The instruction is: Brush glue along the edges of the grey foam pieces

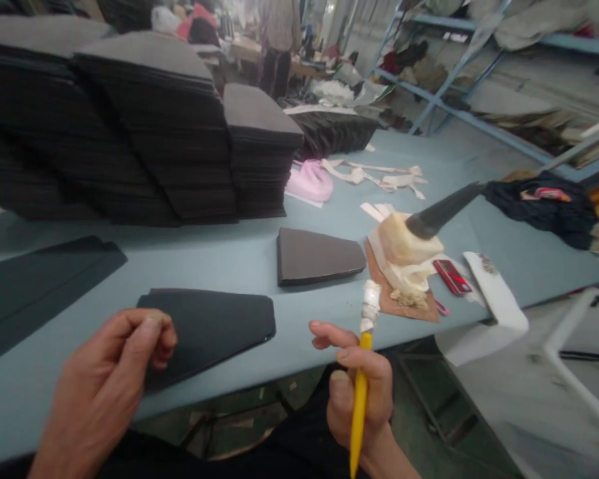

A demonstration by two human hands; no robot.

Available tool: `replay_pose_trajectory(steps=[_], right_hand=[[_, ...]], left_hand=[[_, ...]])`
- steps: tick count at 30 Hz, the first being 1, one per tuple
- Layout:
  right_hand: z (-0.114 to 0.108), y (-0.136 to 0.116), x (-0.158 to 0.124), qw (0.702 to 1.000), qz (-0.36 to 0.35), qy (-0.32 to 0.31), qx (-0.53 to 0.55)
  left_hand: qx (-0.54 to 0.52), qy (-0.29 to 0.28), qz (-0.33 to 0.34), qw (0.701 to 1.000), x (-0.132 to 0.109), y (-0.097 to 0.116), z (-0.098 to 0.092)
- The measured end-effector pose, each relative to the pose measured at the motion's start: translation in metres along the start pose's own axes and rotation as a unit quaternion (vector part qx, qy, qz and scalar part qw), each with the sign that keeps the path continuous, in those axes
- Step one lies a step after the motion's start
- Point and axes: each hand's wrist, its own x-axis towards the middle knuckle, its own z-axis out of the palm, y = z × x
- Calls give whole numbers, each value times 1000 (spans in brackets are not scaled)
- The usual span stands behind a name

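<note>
Right grip (375,398) holding yellow brush (358,426), left grip (104,386) curled shut, blue-grey table (219,256), stacked dark sheets (154,133), shelving (454,86) behind

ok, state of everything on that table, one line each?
left hand: curled, nothing visible in it
right hand: shut on yellow tool, tip up
near dark panel: flat on table
far dark panel: flat, untouched
panel stacks: tall, uneven
cream lump: dark handle stuck in it

Yellow brush handle (359,406), white-wrapped tip. Dark grey foam pieces (214,326) on pale blue table (219,259). Cream lump (404,243) (on brown board (404,299)). Pink cloth (312,181) beyond.
</note>
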Motion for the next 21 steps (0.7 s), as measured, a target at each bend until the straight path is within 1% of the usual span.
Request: replay_pose_trajectory(steps=[3,4,6,11,13,17,21], right_hand=[[-10,0,5,998,32,51,23],[-12,0,8,997,48,61,28],[-15,1,14,993,82,75,35],[-17,11,25,980,152,120,50],[-19,18,28,976,172,122,51],[-25,32,37,975,188,116,40],[-23,41,50,970,222,91,36]], left_hand=[[-28,-91,28,995,2,39,14],[-31,-102,31,994,2,49,18],[-34,-118,41,992,5,61,27],[-40,-100,45,993,22,72,47],[-31,-98,45,994,29,79,55],[-23,-122,69,990,44,96,72],[-11,-176,114,978,62,104,91]])
